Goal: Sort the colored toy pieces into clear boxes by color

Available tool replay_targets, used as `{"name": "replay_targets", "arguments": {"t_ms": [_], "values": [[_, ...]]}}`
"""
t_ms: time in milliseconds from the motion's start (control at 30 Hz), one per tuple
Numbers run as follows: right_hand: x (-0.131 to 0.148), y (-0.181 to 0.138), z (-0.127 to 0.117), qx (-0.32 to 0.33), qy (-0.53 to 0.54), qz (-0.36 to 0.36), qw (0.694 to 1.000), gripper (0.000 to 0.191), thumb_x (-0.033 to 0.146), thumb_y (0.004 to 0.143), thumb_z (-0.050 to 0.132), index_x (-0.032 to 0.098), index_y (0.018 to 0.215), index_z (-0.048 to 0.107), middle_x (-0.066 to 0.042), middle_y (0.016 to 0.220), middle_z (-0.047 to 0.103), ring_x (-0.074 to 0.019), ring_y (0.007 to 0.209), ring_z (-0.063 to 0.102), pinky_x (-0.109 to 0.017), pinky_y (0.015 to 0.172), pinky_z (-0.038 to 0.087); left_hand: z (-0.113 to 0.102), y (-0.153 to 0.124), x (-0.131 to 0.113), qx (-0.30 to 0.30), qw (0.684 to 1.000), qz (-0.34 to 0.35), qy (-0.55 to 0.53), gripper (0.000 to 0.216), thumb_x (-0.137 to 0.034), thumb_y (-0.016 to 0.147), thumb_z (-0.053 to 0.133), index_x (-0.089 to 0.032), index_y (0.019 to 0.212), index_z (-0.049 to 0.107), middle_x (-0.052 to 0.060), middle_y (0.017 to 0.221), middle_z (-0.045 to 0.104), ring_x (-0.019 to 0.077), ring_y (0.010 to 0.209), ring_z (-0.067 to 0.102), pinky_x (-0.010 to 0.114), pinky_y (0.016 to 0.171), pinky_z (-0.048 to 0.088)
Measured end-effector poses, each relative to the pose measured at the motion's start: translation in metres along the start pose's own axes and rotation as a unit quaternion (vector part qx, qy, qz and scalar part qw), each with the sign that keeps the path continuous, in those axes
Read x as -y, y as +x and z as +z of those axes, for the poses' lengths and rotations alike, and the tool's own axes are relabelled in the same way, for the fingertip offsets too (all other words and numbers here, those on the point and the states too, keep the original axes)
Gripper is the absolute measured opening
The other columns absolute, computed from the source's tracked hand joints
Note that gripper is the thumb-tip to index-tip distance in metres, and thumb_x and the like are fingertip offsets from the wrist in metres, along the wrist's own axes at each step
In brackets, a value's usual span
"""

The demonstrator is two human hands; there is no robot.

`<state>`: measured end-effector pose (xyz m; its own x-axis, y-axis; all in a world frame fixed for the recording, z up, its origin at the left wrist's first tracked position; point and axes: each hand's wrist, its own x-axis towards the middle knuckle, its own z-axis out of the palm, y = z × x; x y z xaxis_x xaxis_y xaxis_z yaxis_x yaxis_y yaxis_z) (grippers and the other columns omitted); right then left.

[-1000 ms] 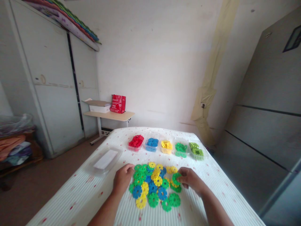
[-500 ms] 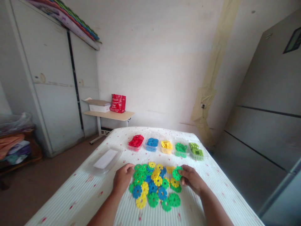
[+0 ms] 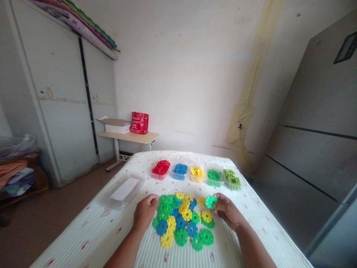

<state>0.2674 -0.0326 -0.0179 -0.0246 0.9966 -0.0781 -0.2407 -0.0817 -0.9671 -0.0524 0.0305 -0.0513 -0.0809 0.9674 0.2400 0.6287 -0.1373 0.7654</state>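
Observation:
A loose pile of flower-shaped plastic discs in green, yellow and blue lies on the table before me. At the pile's right edge, my right hand pinches a green flower disc between thumb and fingers. A yellow disc lies just below that hand's fingertips. On the left side, my left hand rests with curled fingers against the green discs; whatever its fingertips may hold is hidden. Nearer to me lie a blue disc, a yellow disc and a green disc.
Clear tubs stand in a row behind the pile: red pieces, blue pieces, yellow pieces, green pieces and light green pieces. A transparent lid with a white paper lies at left on the ribbed tablecloth.
The green disc in my right hand has turned slightly and shifted a little. My left hand has stayed almost still beside the pile.

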Motion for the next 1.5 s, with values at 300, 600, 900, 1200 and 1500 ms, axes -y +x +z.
{"name": "replay_targets", "arguments": {"t_ms": [300,600,900,1200,1500], "values": [[-0.005,0.001,-0.002,-0.007,-0.027,0.026,0.999,0.026,0.022,0.056,0.067,0.021,0.077,0.051,0.009,0.052,0.053,-0.0045,0.041,0.042,-0.018,0.044,0.029,0.001,0.001,0.002,0.006,1.0,0.005,0.002,0.025,-0.026,0.075,0.044,-0.02,0.083,0.066,0.001,0.081,0.071,0.0146,0.076,0.064,0.019,0.066,0.043],[0.05,0.033,-0.015,-0.163,-0.102,-0.042,0.98,0.032,0.025,0.056,0.067,0.019,0.084,0.052,0.005,0.055,0.058,-0.0111,0.052,0.058,-0.023,0.052,0.048,-0.002,-0.001,-0.003,0.006,1.0,0.0,0.009,0.023,-0.026,0.075,0.045,-0.021,0.082,0.066,0.0,0.079,0.071,0.0142,0.075,0.064,0.019,0.066,0.043],[0.022,0.033,-0.019,-0.239,-0.228,-0.02,0.944,0.01,0.021,0.058,0.06,0.018,0.064,0.053,0.003,0.046,0.055,-0.0138,0.046,0.056,-0.025,0.047,0.044,-0.002,-0.002,-0.004,0.008,1.0,0.007,-0.002,0.023,-0.025,0.076,0.044,-0.02,0.081,0.066,0.0,0.078,0.071,0.0144,0.074,0.063,0.02,0.066,0.043],[-0.009,0.018,-0.019,-0.238,-0.499,-0.113,0.826,0.014,0.024,0.064,0.043,0.022,0.066,0.057,0.001,0.054,0.06,-0.0152,0.053,0.056,-0.025,0.055,0.038,-0.001,-0.004,-0.004,-0.004,1.0,0.016,0.004,0.023,-0.024,0.076,0.044,-0.02,0.08,0.066,0.0,0.075,0.07,0.0133,0.071,0.063,0.019,0.064,0.043],[-0.019,0.022,-0.017,-0.23,-0.568,-0.129,0.78,0.013,0.021,0.07,0.042,0.022,0.071,0.056,-0.002,0.069,0.065,-0.0158,0.066,0.059,-0.023,0.061,0.037,-0.003,-0.014,-0.039,0.0,0.986,0.156,0.062,0.024,-0.019,0.074,0.047,-0.021,0.087,0.067,0.003,0.092,0.068,0.019,0.092,0.056,0.031,0.087,0.038]]}}
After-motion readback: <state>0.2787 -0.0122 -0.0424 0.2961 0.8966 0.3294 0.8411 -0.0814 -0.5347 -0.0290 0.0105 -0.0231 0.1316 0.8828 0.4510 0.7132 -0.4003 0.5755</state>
